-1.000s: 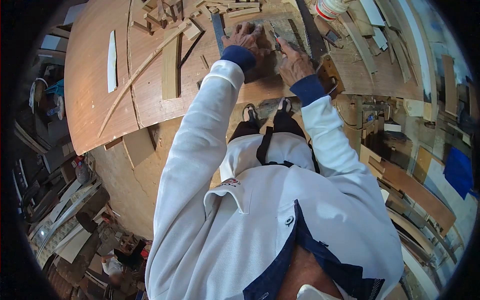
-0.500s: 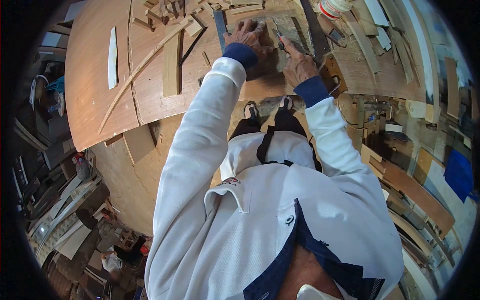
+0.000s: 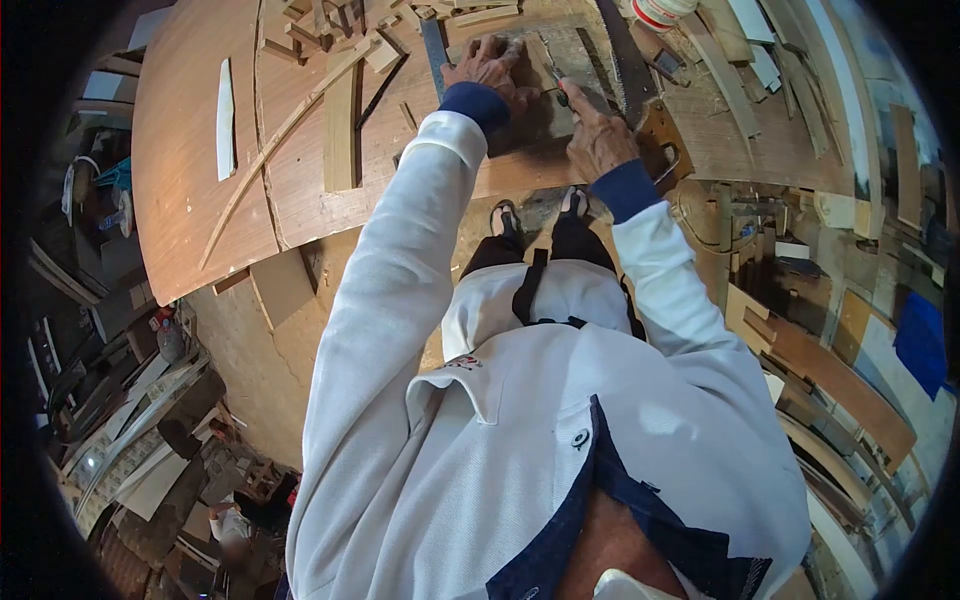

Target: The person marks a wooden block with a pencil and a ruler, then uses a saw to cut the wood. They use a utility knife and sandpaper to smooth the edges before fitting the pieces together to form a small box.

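Seen from above, the person's right hand (image 3: 600,142) is closed around a slim tool (image 3: 562,97) with red on its handle, its tip pointing away from the body. Over the last second this hand has drawn slightly back toward the body and away from the left hand (image 3: 485,75), so the gap between the two has widened a little. The left has stayed almost in place, palm down with fingers bent; whether it grips anything beneath is hidden. Judging by this, the left steadies the work while the right guides the tool.

The worn board (image 3: 565,45) lies under the left hand and reaches across beneath the tool. Just right of the right hand is a dark saw (image 3: 630,60); just left of the left hand, a flat metal strip (image 3: 434,50).

Farther left of the left hand lie a short plank (image 3: 342,130), then a long thin stick (image 3: 290,140) and a white strip (image 3: 225,120). Beyond the right hand, past the saw, stands a white tub (image 3: 662,12).
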### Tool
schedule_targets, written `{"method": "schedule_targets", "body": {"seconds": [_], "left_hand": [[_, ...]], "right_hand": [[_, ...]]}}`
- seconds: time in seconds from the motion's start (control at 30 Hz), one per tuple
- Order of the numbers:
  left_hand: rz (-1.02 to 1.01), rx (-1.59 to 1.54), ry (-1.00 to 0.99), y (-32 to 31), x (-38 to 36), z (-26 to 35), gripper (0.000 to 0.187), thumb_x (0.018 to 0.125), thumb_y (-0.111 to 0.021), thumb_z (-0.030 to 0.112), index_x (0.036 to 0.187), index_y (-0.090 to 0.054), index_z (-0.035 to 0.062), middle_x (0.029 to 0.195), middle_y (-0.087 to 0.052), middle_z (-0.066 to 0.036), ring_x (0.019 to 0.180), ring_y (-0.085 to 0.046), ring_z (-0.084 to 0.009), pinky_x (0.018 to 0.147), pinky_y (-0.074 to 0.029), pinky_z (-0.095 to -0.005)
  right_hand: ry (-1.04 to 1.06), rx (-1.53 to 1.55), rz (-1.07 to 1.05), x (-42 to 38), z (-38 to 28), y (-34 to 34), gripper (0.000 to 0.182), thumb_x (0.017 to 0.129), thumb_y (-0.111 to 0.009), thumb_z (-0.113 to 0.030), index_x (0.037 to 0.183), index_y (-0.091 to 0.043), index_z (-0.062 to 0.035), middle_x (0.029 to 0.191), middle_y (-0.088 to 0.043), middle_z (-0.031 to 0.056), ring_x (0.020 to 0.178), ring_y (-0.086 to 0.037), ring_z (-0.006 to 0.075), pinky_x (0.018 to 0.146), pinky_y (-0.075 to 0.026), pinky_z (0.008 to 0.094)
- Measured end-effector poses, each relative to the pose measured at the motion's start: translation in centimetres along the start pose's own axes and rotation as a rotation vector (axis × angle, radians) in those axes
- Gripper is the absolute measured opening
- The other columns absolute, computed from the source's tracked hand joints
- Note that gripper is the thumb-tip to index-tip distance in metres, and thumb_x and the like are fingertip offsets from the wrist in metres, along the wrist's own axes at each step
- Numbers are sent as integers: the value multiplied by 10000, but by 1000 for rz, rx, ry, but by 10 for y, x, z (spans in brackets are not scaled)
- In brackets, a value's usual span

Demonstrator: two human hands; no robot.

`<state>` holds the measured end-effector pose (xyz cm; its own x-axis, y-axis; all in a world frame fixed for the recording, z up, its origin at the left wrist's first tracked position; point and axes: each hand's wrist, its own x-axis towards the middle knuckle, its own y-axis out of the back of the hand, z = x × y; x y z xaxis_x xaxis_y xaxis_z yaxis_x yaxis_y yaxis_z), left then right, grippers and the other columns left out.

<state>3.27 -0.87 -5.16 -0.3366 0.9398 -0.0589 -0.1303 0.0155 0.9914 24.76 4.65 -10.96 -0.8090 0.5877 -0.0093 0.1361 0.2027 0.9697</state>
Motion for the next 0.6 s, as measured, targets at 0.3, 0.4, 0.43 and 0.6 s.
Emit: {"method": "schedule_targets", "body": {"seconds": [0.3,0.4,0.43,0.6], "left_hand": [[-34,-59,11,1,-1,2,722,746,-654,546,1389,-396,340,1431,-330,-12,1363,-257,-272,1007,-297,-622],[-57,-82,19,10,-1,4,747,759,-643,549,1414,-358,333,1440,-325,-16,1372,-252,-272,1029,-283,-613],[-85,-73,23,12,-1,5,761,764,-638,552,1427,-338,328,1449,-317,-19,1375,-251,-272,1040,-275,-610],[-92,-58,44,9,0,5,772,769,-633,555,1435,-324,314,1479,-283,-36,1378,-245,-276,1054,-245,-625]], "right_hand": [[-50,-68,32,-24,-19,17,714,823,-551,-124,1461,-237,-196,717,-629,192,699,-658,346,631,-502,438],[-156,64,49,-29,-41,53,679,830,-537,-138,1451,-274,-223,696,-619,211,690,-648,367,630,-494,469],[-236,192,33,-32,-46,60,668,832,-534,-134,1445,-293,-241,695,-615,221,685,-641,381,628,-486,484],[-239,218,-20,-45,-48,64,679,829,-542,-127,1437,-296,-307,764,-630,219,723,-638,390,636,-490,480]]}}
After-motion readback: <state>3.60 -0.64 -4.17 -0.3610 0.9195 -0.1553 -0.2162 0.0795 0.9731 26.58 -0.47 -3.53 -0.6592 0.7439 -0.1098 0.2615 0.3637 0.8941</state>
